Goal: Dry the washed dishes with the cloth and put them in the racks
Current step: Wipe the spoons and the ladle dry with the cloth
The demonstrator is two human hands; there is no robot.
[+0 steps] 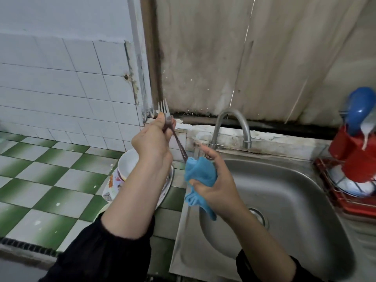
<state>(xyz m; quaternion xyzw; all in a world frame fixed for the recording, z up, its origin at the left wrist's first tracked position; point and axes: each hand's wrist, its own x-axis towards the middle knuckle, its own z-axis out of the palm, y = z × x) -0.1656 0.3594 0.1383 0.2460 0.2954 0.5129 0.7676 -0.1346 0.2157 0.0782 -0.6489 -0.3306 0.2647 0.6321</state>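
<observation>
Black sleeves reach beside the stainless-steel sink. The left hand pinches a silver metal fork near its tines, and the right hand grips a bunched blue cloth round the handle.

Pinches a fork just below its tines with the left hand, tines up, handle slanting down to the right. Grips a bunched blue cloth in the right hand, wrapped round the handle's lower end, forefinger sticking out straight. Held above the left edge of a steel sink, curved tap behind. To the left, on the green-and-white checked counter, a white bowl stacked on patterned plates. At far right, a red rack with a red holder — blurred blue utensil inside.
</observation>
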